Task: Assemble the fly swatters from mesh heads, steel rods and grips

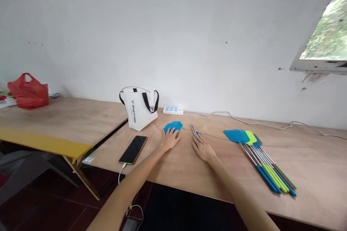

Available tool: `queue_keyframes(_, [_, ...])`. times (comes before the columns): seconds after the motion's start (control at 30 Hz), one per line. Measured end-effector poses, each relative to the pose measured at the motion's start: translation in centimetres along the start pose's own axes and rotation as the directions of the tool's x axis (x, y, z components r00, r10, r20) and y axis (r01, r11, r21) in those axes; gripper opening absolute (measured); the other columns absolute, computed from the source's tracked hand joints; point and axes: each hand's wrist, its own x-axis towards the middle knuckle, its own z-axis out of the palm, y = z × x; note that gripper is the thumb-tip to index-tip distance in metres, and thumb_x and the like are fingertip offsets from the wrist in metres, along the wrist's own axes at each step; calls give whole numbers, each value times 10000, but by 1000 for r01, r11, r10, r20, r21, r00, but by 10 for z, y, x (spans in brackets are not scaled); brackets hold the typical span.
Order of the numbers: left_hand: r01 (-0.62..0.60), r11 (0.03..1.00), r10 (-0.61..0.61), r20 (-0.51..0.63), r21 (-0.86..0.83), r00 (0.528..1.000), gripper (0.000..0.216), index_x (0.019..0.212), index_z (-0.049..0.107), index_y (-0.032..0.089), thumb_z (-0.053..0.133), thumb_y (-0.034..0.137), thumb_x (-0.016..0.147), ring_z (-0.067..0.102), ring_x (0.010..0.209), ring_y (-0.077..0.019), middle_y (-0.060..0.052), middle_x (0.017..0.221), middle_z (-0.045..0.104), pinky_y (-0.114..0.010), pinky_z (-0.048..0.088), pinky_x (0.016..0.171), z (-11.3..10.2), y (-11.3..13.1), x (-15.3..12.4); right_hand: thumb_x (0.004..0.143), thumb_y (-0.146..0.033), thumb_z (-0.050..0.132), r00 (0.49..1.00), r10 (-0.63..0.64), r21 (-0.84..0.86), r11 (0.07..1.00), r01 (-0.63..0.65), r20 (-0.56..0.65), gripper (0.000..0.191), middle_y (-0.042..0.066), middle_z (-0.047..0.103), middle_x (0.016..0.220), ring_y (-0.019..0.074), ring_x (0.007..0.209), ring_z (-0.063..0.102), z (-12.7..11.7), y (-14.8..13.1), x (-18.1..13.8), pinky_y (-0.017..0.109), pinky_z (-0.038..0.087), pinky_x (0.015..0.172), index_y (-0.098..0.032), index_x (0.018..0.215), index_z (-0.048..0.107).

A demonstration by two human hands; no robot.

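Observation:
My left hand point(170, 140) lies on several flat blue plastic pieces point(172, 126), which look like loose fly swatter heads; its fingers are spread over them. To its right, my right hand point(204, 147) rests flat on the table with fingers stretched out, over thin metal rods point(192, 129). A bit of blue shows by the fingertips, and the rest of the rods is hidden under the hand. Farther right, several fly swatters point(256, 151) lie in a fanned pile, with blue and yellow-green heads, silver shafts, and blue, yellow-green, red and green handles.
A phone point(133, 149) on a charging cable lies left of my left arm. Behind it stands a white bag point(139, 110) with black handles. A power strip point(173, 110) sits by the wall, its cord running right. A red plastic bag point(28, 92) is on the left table.

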Motion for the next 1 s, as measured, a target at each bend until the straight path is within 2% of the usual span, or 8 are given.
queue_keyframes(0.13, [-152, 988, 152, -25, -10, 988, 411, 1349, 573, 296, 427, 493, 1020, 366, 1435, -346, -60, 1529, 476, -593, 225, 1198, -9, 1, -52, 1033, -443, 241, 1000, -23, 4, 1000, 24, -8, 626, 87, 319, 1633, 256, 1534, 232, 1, -7, -20, 443, 248, 1249, -111, 1517, 459])
queue_keyframes(0.23, [-319, 947, 317, -69, -28, 946, 373, 1301, 596, 277, 423, 468, 1032, 408, 1412, -321, -64, 1465, 532, -566, 258, 1196, -14, 3, -86, 1038, -466, 252, 998, -62, 18, 998, 62, -32, 617, 55, 308, 1640, 239, 1534, 232, 3, -13, -40, 438, 269, 1245, -158, 1547, 417])
queue_keyframes(0.37, [-430, 897, 424, -79, -104, 902, 297, 1212, 619, 270, 464, 438, 1022, 476, 1359, -268, -51, 1423, 556, -478, 306, 1198, -22, 9, -107, 1053, -501, 237, 985, -150, 40, 987, 154, -87, 611, 33, 286, 1650, 225, 1538, 219, 4, -24, -67, 444, 262, 1251, -211, 1577, 359])
queue_keyframes(0.47, [-419, 893, 407, -102, -166, 908, 333, 1251, 588, 259, 531, 454, 988, 487, 1350, -261, -70, 1501, 486, -450, 336, 1188, -26, 15, -99, 1056, -509, 243, 983, -163, 38, 985, 167, -78, 615, 47, 288, 1649, 224, 1535, 228, 0, -30, -78, 438, 260, 1252, -192, 1564, 385])
queue_keyframes(0.6, [-336, 930, 325, -94, -146, 941, 607, 1460, 445, 294, 611, 533, 927, 348, 1464, -316, -98, 1615, 335, -543, 246, 1218, -23, 23, -71, 1058, -500, 254, 985, -161, 35, 986, 163, -60, 612, 66, 299, 1643, 225, 1531, 242, -8, -35, -80, 437, 267, 1249, -168, 1549, 409])
queue_keyframes(0.73, [-285, 954, 281, -47, -91, 958, 538, 1458, 468, 359, 542, 559, 965, 413, 1425, -314, -82, 1552, 444, -556, 293, 1173, -14, 31, -54, 1059, -507, 256, 984, -172, 44, 984, 174, -52, 611, 54, 305, 1640, 215, 1529, 248, -12, -37, -80, 434, 276, 1245, -182, 1560, 386])
queue_keyframes(0.83, [-262, 963, 258, -67, -63, 964, 448, 1413, 522, 328, 493, 505, 1003, 465, 1388, -277, -85, 1497, 514, -515, 308, 1171, -10, 33, -58, 1055, -530, 265, 985, -163, 48, 985, 166, -50, 611, 44, 325, 1632, 213, 1524, 260, -11, -37, -82, 430, 277, 1244, -200, 1548, 411])
queue_keyframes(1.0, [-241, 967, 238, -51, -82, 970, 464, 1429, 506, 318, 483, 510, 1008, 421, 1434, -264, -82, 1545, 472, -521, 269, 1199, -13, 31, -83, 1058, -514, 246, 991, -120, 25, 992, 122, -55, 604, 38, 332, 1630, 212, 1529, 246, -9, -40, -89, 440, 259, 1247, -202, 1548, 413])
